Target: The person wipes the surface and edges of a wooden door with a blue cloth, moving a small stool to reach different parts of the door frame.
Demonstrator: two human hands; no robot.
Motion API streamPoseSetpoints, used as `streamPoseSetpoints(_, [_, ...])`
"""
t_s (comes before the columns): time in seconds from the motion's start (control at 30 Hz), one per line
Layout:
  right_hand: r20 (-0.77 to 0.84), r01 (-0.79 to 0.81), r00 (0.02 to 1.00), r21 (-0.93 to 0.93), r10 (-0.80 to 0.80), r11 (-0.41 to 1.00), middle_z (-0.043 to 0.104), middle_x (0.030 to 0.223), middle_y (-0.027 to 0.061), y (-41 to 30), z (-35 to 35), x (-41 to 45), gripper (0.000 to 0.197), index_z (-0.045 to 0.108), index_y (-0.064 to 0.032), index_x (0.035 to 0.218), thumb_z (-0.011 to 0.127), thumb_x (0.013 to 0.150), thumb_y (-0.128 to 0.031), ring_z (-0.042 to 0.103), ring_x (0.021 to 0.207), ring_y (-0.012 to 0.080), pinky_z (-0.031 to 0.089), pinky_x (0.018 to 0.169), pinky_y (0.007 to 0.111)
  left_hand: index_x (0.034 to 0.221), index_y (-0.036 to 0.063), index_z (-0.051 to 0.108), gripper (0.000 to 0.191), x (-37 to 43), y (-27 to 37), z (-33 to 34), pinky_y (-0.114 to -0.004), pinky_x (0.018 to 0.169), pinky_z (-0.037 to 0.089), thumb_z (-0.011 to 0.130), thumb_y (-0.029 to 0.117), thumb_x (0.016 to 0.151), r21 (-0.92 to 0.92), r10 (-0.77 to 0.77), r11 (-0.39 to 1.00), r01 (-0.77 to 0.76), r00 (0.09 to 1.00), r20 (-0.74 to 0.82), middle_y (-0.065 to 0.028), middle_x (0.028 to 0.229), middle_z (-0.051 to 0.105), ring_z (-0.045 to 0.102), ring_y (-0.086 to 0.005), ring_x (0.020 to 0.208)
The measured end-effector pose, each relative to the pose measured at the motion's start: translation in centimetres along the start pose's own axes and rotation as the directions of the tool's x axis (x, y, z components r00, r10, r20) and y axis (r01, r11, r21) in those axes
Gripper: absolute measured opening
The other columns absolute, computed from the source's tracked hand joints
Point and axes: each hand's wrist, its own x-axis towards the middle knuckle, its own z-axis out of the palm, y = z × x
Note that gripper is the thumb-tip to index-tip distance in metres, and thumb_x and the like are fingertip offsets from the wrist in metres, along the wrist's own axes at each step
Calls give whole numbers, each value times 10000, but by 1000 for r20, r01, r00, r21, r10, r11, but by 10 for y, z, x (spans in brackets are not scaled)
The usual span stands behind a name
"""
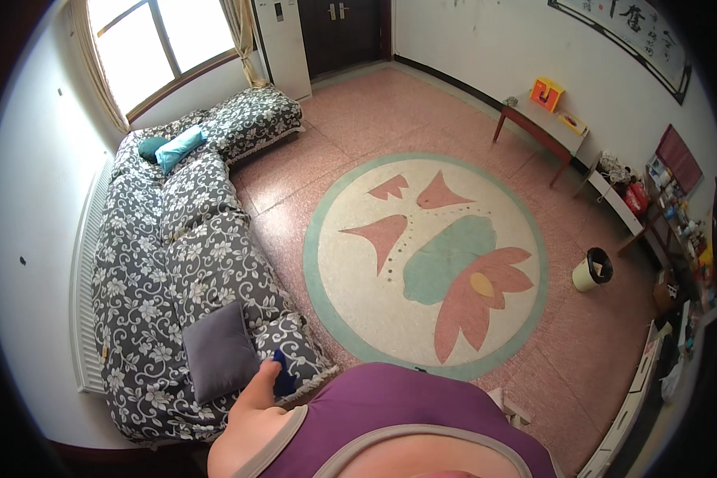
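At the near end of the sofa, my left hand [269,368] has a dark blue cloth [284,377] in its grip; the fingers are mostly hidden. That cloth hangs over the edge of the sofa seat [209,233], which has a black-and-white floral cover. Just left of the hand lies a grey cushion [221,352]. Farther along the sofa rest a light blue folded pillow or cloth [180,148] and a dark green round cushion [152,149]. My right hand is out of view.
Pinkish floor with a round lotus inlay [358,287] spreads ahead. A lidless waste bin [584,276] stands right, near a cluttered shelf [687,227]. A low table [538,128] carries an orange-yellow box [547,94]. White drawers [630,394] line the right; a radiator [89,269] backs the sofa.
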Motion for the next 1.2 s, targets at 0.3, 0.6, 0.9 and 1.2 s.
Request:
streamPoseSetpoints(0.3, [63,20,998,-24,-18,1000,500,1198,228,-154,-27,120,717,365,61,1261,687,682,-213,557,1030,331,470,794,437,1020,27,574,381,73,190,140,-353,638,479,516,27,644,-195,212,962,-193,973,87,-126,806,593,583,-254,701])
streamPoseSetpoints(0.6, [181,61,981,28,-65,998,496,1202,229,-287,-61,240,717,360,62,1263,684,685,-211,551,1040,333,467,799,442,980,3,603,367,116,289,188,-353,607,478,535,52,623,-105,59,993,-50,995,75,-134,779,620,595,-265,658])
streamPoseSetpoints(0.9, [82,172,984,-186,-159,967,465,1276,216,-532,-45,252,724,411,49,1274,707,671,-222,516,1114,303,433,873,379,999,44,592,315,263,349,201,-427,712,466,530,75,692,32,-168,985,167,986,8,-156,902,608,571,-312,870])
streamPoseSetpoints(1.2, [146,195,975,-206,-167,959,443,1286,229,-737,0,275,694,453,40,1248,707,671,-251,487,1148,303,406,906,365,990,33,579,306,405,546,193,-438,654,457,510,59,693,-145,-45,989,33,996,-81,-157,861,591,561,-300,796])
